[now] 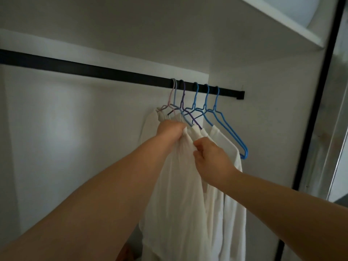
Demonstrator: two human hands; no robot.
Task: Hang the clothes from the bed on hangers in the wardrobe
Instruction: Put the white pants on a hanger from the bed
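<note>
Several wire hangers hook over the black wardrobe rail (105, 71) near its right end: a pink hanger (170, 99), a purple hanger (182, 102) and blue hangers (216, 108). White garments (177, 194) hang bunched from them. My left hand (170, 129) grips the gathered top of a white garment just under the hangers. My right hand (211, 159) pinches the white cloth a little lower and to the right. The rightmost blue hanger (237, 142) shows its bare shoulder over the cloth.
The white back wall (75, 138) lies behind the rail, whose left stretch carries nothing. A white shelf (282, 21) runs overhead at the upper right. A black door frame (318, 102) stands along the right side.
</note>
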